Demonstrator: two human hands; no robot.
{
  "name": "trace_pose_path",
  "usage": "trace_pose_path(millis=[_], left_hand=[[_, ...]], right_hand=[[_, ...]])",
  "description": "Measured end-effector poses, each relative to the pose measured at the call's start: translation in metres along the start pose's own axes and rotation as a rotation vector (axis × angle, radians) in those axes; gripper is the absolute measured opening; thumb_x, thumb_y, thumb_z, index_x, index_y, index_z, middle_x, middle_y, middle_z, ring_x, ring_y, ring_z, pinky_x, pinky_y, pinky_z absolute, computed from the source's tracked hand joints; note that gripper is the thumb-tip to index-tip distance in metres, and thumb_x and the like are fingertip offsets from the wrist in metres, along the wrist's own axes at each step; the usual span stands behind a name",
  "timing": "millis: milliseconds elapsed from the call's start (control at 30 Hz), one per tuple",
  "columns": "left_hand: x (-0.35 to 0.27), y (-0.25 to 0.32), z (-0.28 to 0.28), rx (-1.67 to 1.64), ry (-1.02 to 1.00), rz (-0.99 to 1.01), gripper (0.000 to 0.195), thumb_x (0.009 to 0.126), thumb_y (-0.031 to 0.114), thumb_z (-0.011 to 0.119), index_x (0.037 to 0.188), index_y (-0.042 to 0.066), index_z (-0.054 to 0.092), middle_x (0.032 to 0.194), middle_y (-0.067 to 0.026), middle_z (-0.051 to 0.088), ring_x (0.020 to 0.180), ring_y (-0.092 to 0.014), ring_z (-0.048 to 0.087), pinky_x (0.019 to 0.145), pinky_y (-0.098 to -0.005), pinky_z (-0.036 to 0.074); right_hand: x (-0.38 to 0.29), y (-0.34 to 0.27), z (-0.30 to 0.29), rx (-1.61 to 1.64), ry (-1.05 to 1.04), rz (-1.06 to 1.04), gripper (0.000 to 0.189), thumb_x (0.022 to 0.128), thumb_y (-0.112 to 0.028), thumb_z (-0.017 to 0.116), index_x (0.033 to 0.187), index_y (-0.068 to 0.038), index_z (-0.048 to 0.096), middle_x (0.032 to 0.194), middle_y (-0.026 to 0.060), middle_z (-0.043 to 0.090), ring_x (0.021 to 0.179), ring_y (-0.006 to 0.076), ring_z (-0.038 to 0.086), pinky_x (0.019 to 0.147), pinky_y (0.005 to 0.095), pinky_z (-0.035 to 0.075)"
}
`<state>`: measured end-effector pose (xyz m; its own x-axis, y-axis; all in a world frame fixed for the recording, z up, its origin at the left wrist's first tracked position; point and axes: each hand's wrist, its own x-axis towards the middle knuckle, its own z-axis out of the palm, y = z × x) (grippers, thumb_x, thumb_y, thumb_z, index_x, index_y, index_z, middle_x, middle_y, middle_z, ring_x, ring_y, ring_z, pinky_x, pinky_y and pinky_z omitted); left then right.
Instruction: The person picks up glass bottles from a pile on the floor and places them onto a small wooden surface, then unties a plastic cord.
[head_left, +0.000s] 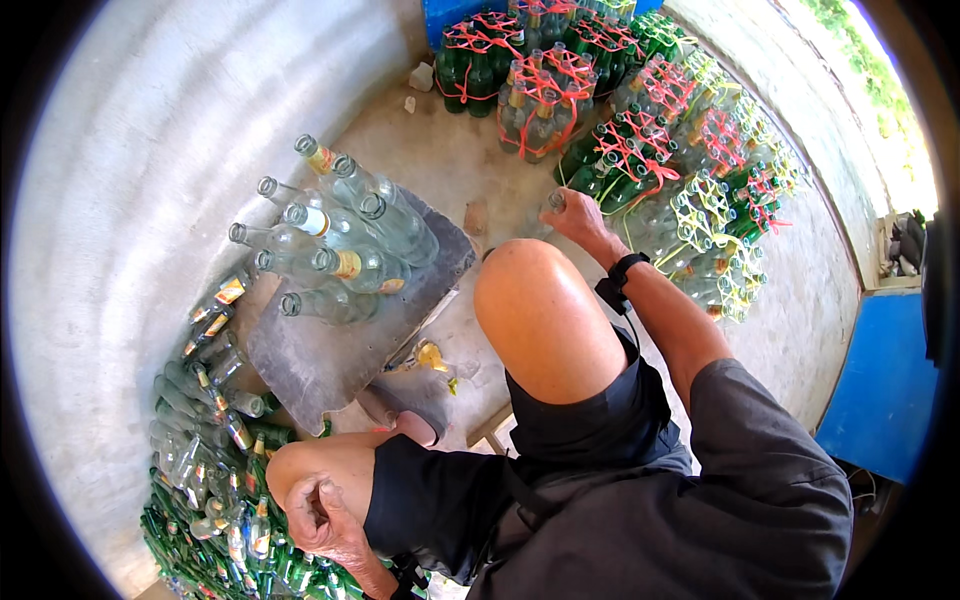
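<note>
My right hand (581, 217) is out past my raised knee, its fingers around the neck of a clear glass bottle (556, 199). Just beyond it stand green and clear bottles bundled with red and yellow-green plastic twine (634, 146). My left hand (322, 517) rests by my other knee, palm up, fingers loosely curled, with nothing visible in it. Several clear glass bottles (349, 225), some with neck labels, stand grouped on a dark, worn board (300, 367) in front of me.
A large heap of loose green and clear bottles (225, 487) lies along the pale wall (112, 225) at left. More twine-tied bundles (476, 64) stand at the top. Yellow litter (431, 356) lies beside the board. A blue panel (874, 382) is at right.
</note>
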<state>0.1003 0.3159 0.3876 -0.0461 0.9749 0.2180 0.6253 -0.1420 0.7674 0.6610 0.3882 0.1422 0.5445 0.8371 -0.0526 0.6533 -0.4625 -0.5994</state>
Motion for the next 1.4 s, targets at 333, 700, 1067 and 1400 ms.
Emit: trace_pose_path(millis=[333, 700, 1067, 1400], left_hand=[[0.0, -0.003, 0.003, -0.012, 0.023, 0.018, 0.017, 0.096, 0.009, 0.073, 0.107, -0.003, 0.067, 0.092, -0.0101, 0.072, 0.076, -0.012, 0.064, 0.069, -0.0241, 0.054], [-0.001, -0.002, 0.003, -0.024, 0.027, 0.033, 0.018, 0.097, 0.01, 0.073, 0.108, -0.003, 0.066, 0.093, -0.0103, 0.072, 0.075, -0.012, 0.064, 0.068, -0.0238, 0.053], [-0.003, 0.0, 0.001, -0.076, 0.047, 0.022, 0.019, 0.096, 0.013, 0.074, 0.103, -0.003, 0.068, 0.09, -0.0085, 0.071, 0.077, -0.013, 0.065, 0.07, -0.0249, 0.054], [-0.03, -0.016, -0.086, -0.338, 0.17, -0.214, 0.022, 0.105, 0.017, 0.061, 0.104, -0.004, 0.067, 0.1, -0.0124, 0.072, 0.067, -0.011, 0.061, 0.061, -0.0258, 0.049]], right_hand=[[0.008, -0.006, -0.001, 0.016, 0.043, -0.013, 0.036, 0.072, -0.035, 0.081, 0.079, -0.004, 0.064, 0.075, 0.018, 0.066, 0.076, 0.0427, 0.066, 0.067, 0.0509, 0.051], [0.014, -0.006, -0.004, 0.001, -0.001, 0.023, 0.041, 0.073, -0.039, 0.082, 0.09, -0.004, 0.068, 0.081, 0.019, 0.07, 0.081, 0.0415, 0.069, 0.07, 0.0496, 0.053], [0.005, 0.018, -0.021, 0.013, -0.067, -0.022, 0.066, 0.066, -0.045, 0.09, 0.115, -0.005, 0.07, 0.079, 0.0094, 0.069, 0.077, 0.0288, 0.07, 0.071, 0.0426, 0.056], [-0.044, 0.015, -0.14, -0.009, -0.285, -0.371, 0.025, 0.086, -0.009, 0.072, 0.11, -0.003, 0.074, 0.072, -0.0015, 0.057, 0.065, 0.0082, 0.048, 0.059, 0.029, 0.041]])
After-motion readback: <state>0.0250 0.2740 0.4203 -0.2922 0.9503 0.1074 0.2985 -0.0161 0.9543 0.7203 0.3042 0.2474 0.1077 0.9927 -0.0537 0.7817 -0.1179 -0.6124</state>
